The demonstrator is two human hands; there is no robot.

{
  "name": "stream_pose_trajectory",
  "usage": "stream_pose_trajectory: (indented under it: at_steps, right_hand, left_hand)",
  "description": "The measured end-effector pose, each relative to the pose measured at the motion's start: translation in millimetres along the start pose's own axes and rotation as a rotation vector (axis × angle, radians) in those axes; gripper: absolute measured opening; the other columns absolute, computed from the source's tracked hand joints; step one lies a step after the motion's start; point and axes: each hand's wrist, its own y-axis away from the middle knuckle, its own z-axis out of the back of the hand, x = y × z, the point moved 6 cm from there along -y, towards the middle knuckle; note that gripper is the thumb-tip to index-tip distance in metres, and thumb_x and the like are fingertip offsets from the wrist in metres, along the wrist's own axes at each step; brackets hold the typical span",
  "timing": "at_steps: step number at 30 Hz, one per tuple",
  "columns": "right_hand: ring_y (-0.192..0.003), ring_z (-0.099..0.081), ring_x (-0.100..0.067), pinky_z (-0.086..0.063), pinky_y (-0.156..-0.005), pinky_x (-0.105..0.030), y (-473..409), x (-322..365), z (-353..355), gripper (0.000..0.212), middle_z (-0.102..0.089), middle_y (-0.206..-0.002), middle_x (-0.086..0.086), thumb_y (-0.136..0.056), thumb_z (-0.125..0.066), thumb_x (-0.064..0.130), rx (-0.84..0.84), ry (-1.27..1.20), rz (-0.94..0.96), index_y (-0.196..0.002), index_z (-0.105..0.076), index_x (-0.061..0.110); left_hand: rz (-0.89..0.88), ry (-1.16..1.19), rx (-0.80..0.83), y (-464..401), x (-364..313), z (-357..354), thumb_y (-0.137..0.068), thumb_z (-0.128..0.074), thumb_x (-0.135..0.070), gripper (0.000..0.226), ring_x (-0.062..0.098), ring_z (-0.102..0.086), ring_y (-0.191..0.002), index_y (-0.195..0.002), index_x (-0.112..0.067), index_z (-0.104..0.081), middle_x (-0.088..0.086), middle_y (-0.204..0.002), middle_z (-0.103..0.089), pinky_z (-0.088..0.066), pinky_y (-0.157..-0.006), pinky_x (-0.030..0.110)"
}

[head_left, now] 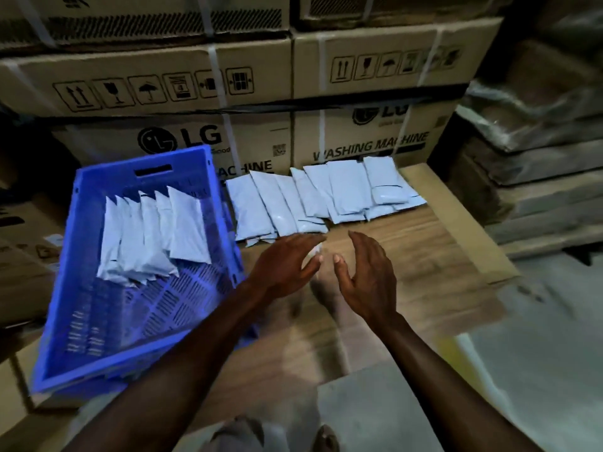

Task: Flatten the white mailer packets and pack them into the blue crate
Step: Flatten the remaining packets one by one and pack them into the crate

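Note:
A blue crate [81, 223] stands at the left with several white mailer packets [153, 236] leaning in a row at its far end. Several more white packets [313, 197] lie overlapping in a row on the cardboard surface [424, 249] to the crate's right. My left hand [287, 265] and my right hand [365, 275] hover side by side just in front of that row, palms facing each other, fingers straight. Neither hand holds anything. A small pale patch shows between them; I cannot tell what it is.
Stacked cardboard washing-machine boxes [261, 135] form a wall behind the packets. Wrapped flat bundles [535, 158] are piled at the right. The cardboard surface ends in an edge at the right, with grey floor [538, 353] beyond.

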Motion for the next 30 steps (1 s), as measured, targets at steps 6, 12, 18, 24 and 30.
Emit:
stream_pose_trajectory:
  at_steps: [6,12,18,24,30]
  right_hand:
    - [-0.132,-0.052,-0.032,-0.045,-0.106,-0.045,-28,-62,-8,0.058,-0.057,-0.143,-0.015,-0.098,-0.047,0.047,0.049,0.048,-0.083,-0.141,-0.055,0.008]
    - [-0.142,-0.044,-0.035,-0.042,-0.111,-0.052,-77,-101,-57,0.065,-0.048,-0.153,-0.015,-0.097,-0.039,0.053,0.158,0.124,-0.141,-0.147,-0.049,0.013]
    - [-0.153,-0.025,-0.033,-0.027,-0.121,-0.056,-130,-136,-114,0.074,-0.031,-0.166,-0.012,-0.096,-0.029,0.06,0.271,0.138,-0.276,-0.156,-0.037,0.018]
    - [-0.152,-0.027,-0.04,-0.027,-0.118,-0.061,-168,-168,-170,0.078,-0.027,-0.166,-0.016,-0.098,-0.022,0.064,0.335,0.252,-0.337,-0.159,-0.033,0.018]
    - [-0.146,-0.035,-0.046,-0.029,-0.114,-0.066,-179,-183,-210,0.074,-0.035,-0.16,-0.023,-0.098,-0.031,0.063,0.332,0.361,-0.297,-0.155,-0.04,0.016]
  left_hand:
    - [0.041,-0.03,0.026,-43,-2,-28,-0.099,-0.036,-0.053,0.054,0.019,-0.055,-0.128,-0.14,-0.025,-0.056,-0.002,-0.139,-0.061,-0.046,-0.104,0.038]
    - [0.004,-0.082,0.081,-119,33,-38,-0.104,-0.049,-0.041,0.043,0.018,-0.044,-0.138,-0.143,-0.024,-0.055,-0.001,-0.147,-0.054,-0.037,-0.111,0.034]
    - [-0.113,-0.177,0.327,-232,93,-71,-0.104,-0.043,-0.043,0.053,0.028,-0.037,-0.145,-0.152,-0.02,-0.044,0.009,-0.156,-0.044,-0.031,-0.117,0.041]
    - [-0.282,-0.304,0.495,-335,133,-111,-0.107,-0.04,-0.043,0.056,0.035,-0.02,-0.152,-0.159,-0.024,-0.029,0.012,-0.165,-0.025,-0.019,-0.123,0.046]
    - [-0.379,-0.442,0.637,-384,169,-147,-0.104,-0.028,-0.061,0.06,0.039,-0.007,-0.154,-0.159,-0.043,-0.015,0.006,-0.17,-0.005,-0.017,-0.122,0.056]
